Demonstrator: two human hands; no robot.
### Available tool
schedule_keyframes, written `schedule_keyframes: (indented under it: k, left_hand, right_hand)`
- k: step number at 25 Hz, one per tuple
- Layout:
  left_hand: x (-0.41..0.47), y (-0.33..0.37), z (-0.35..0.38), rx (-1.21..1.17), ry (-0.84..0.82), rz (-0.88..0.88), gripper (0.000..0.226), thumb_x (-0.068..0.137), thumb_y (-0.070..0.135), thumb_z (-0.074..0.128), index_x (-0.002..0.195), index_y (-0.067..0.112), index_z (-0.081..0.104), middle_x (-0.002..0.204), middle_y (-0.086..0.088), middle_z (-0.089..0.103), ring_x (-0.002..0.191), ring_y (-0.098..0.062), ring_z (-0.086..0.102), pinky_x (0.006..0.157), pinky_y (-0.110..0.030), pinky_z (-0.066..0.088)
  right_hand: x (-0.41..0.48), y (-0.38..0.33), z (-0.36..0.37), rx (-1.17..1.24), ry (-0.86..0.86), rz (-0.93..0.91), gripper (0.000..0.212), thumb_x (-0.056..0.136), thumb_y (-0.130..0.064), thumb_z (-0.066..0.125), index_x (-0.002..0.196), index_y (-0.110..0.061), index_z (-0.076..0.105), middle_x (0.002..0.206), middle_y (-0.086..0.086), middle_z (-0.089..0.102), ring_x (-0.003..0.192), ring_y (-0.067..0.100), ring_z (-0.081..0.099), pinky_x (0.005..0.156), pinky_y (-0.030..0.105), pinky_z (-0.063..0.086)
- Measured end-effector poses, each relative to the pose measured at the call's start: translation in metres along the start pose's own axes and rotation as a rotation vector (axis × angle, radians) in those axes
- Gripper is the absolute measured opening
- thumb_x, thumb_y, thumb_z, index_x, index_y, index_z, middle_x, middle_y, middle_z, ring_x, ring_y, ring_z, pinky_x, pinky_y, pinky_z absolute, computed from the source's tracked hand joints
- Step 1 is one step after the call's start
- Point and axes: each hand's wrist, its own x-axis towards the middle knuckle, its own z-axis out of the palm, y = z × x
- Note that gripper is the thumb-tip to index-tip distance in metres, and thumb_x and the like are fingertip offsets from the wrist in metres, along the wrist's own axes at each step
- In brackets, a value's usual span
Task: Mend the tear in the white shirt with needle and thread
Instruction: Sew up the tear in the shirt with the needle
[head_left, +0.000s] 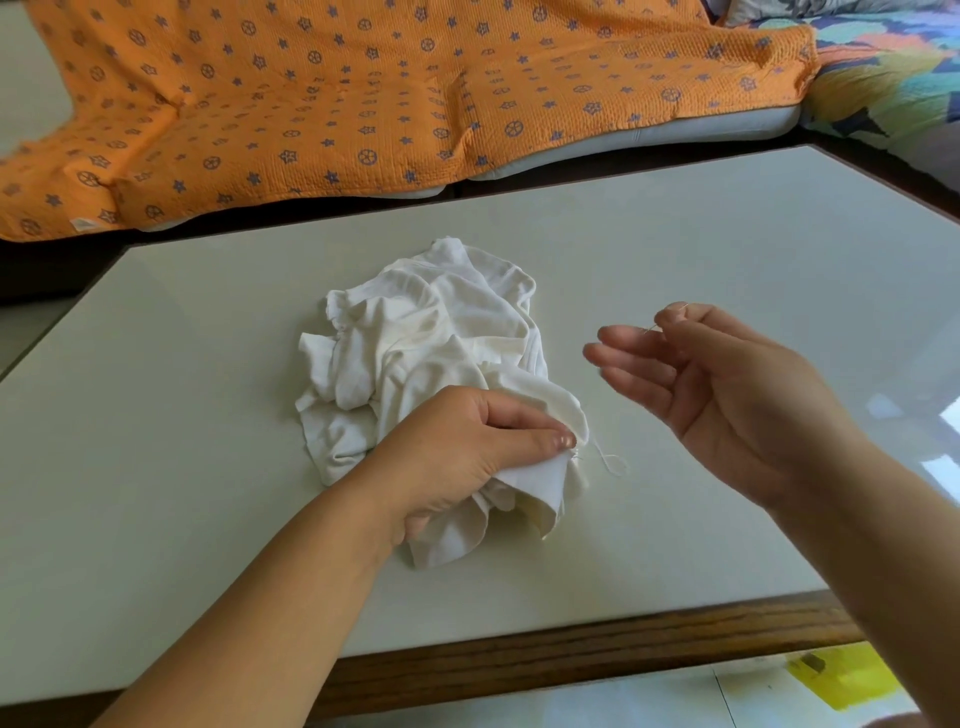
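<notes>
A crumpled white shirt (441, 343) lies in the middle of the pale table (208, 415). My left hand (467, 457) grips its near edge, thumb and fingers pinching a fold of fabric. A short loop of white thread (613, 464) trails from that fold onto the table. My right hand (717, 384) is raised to the right of the shirt, palm up. Its thumb and forefinger pinch a thin needle (655, 326), while the other fingers stretch out straight.
The table has a dark wooden front edge (571, 654). Behind it a sofa carries an orange patterned blanket (363, 93) and a multicoloured cover (893, 67) at the right. A yellow object (847, 675) lies on the floor at the lower right.
</notes>
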Motion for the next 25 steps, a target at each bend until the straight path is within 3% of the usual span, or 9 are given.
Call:
schedule_keyframes:
  k: [3, 6, 8, 12, 14, 17, 18, 22, 25]
  left_hand:
    - [-0.001, -0.001, -0.006, 0.052, -0.076, -0.017, 0.010, 0.079, 0.021, 0.076, 0.087, 0.017, 0.081, 0.088, 0.004, 0.077, 0.077, -0.002, 0.068, 0.071, -0.019, 0.055]
    - [-0.004, 0.001, -0.014, -0.008, -0.131, 0.021, 0.015, 0.070, 0.024, 0.076, 0.082, 0.018, 0.082, 0.090, 0.001, 0.077, 0.086, -0.005, 0.071, 0.075, -0.015, 0.055]
    - [-0.006, 0.004, -0.018, -0.141, -0.140, 0.049, 0.011, 0.068, 0.019, 0.080, 0.080, 0.017, 0.081, 0.089, -0.001, 0.076, 0.088, -0.009, 0.071, 0.078, -0.017, 0.056]
    - [-0.004, 0.006, -0.034, -0.521, -0.091, 0.094, 0.041, 0.066, 0.018, 0.083, 0.106, 0.010, 0.076, 0.117, -0.016, 0.071, 0.111, -0.027, 0.068, 0.099, -0.040, 0.052]
    - [-0.005, 0.009, -0.041, -0.674, -0.026, 0.108, 0.044, 0.067, 0.018, 0.083, 0.110, 0.012, 0.076, 0.120, -0.014, 0.070, 0.112, -0.029, 0.068, 0.095, -0.043, 0.055]
    - [-0.009, 0.015, -0.046, -0.755, 0.138, 0.104, 0.005, 0.070, 0.016, 0.078, 0.073, 0.018, 0.080, 0.083, -0.001, 0.076, 0.077, -0.017, 0.075, 0.068, -0.030, 0.061]
    - [-0.012, 0.017, -0.047, -0.770, 0.180, 0.131, 0.008, 0.069, 0.020, 0.072, 0.063, 0.019, 0.077, 0.071, 0.003, 0.073, 0.067, -0.013, 0.073, 0.061, -0.026, 0.059]
    - [-0.015, 0.017, -0.058, -0.880, 0.249, 0.213, 0.007, 0.060, 0.026, 0.076, 0.063, 0.021, 0.073, 0.066, 0.006, 0.069, 0.061, -0.011, 0.070, 0.058, -0.023, 0.056]
    - [-0.016, 0.015, -0.065, -0.903, 0.322, 0.203, 0.013, 0.071, 0.026, 0.067, 0.059, 0.023, 0.071, 0.065, 0.007, 0.069, 0.059, -0.010, 0.069, 0.056, -0.021, 0.055]
  right_hand:
    - [0.014, 0.012, -0.006, -0.476, 0.131, -0.262, 0.015, 0.103, -0.011, 0.042, 0.091, -0.015, 0.049, 0.088, 0.009, 0.075, 0.091, 0.023, 0.073, 0.082, 0.032, 0.058]
    - [0.022, 0.022, -0.015, -1.067, 0.202, -0.434, 0.012, 0.102, -0.019, 0.041, 0.095, -0.024, 0.048, 0.090, -0.011, 0.072, 0.087, 0.002, 0.065, 0.066, 0.012, 0.046]
    - [0.027, 0.028, -0.021, -1.215, 0.189, -0.447, 0.011, 0.102, -0.016, 0.039, 0.097, -0.023, 0.047, 0.093, -0.011, 0.069, 0.084, 0.007, 0.061, 0.057, 0.014, 0.039]
    - [0.035, 0.036, -0.034, -1.341, 0.195, -0.428, 0.011, 0.101, -0.014, 0.037, 0.096, -0.017, 0.047, 0.095, 0.001, 0.068, 0.084, 0.024, 0.061, 0.066, 0.033, 0.046]
    - [0.037, 0.036, -0.039, -1.387, 0.207, -0.392, 0.011, 0.101, -0.015, 0.036, 0.097, -0.015, 0.046, 0.094, 0.006, 0.067, 0.085, 0.030, 0.060, 0.070, 0.038, 0.048]
    - [0.038, 0.034, -0.046, -1.442, 0.220, -0.332, 0.012, 0.102, -0.015, 0.035, 0.099, -0.012, 0.046, 0.094, 0.010, 0.065, 0.081, 0.031, 0.056, 0.068, 0.037, 0.046]
    - [0.037, 0.033, -0.048, -1.452, 0.225, -0.314, 0.012, 0.102, -0.015, 0.034, 0.099, -0.012, 0.046, 0.094, 0.010, 0.064, 0.081, 0.031, 0.055, 0.067, 0.036, 0.045]
    - [0.037, 0.028, -0.056, -1.490, 0.258, -0.276, 0.013, 0.102, -0.014, 0.034, 0.099, -0.011, 0.046, 0.093, 0.009, 0.063, 0.081, 0.030, 0.053, 0.064, 0.033, 0.039]
    - [0.039, 0.025, -0.061, -1.491, 0.285, -0.262, 0.012, 0.101, -0.013, 0.035, 0.097, -0.011, 0.046, 0.091, 0.009, 0.062, 0.079, 0.030, 0.052, 0.063, 0.033, 0.038]
